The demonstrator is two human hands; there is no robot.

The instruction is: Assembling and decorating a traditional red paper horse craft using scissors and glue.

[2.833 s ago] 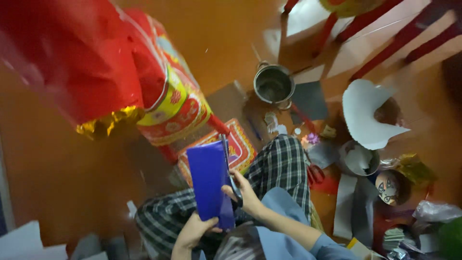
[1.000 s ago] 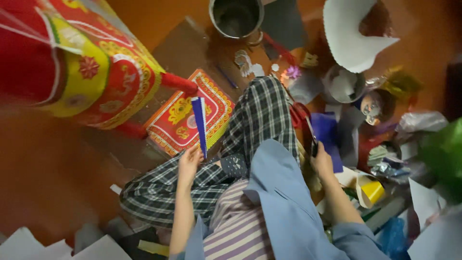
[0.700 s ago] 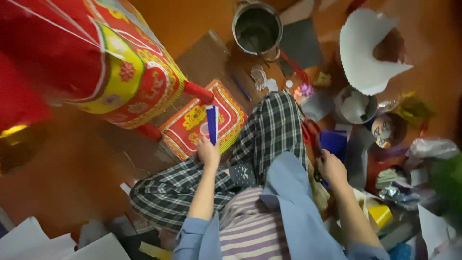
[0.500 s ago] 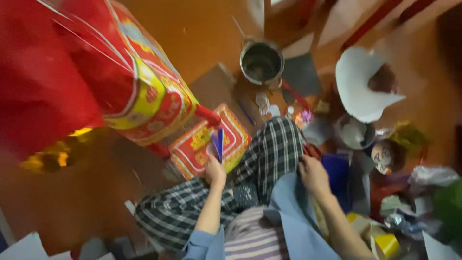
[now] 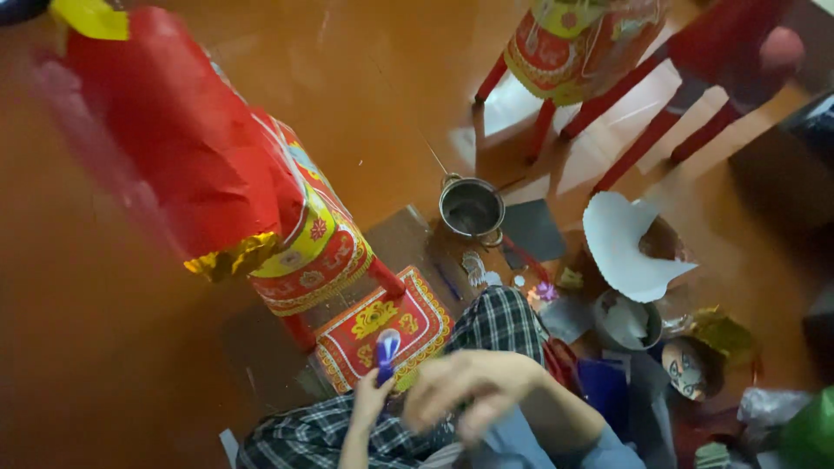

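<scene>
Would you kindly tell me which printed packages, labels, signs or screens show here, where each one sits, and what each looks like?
No screens or signs show.
Patterned panel: flat on the floor by the knee, squarish, red with gold ornament.
Paper figure: big, left of the panel, red with yellow patterned bands.
Blue paper piece: narrow, held upright in the left hand.
Painted paper face: far right, small, pale.

right hand (image 5: 473, 395) motion-blurred, its grip unclear, red paper figure (image 5: 187, 165) cropped at top
</scene>
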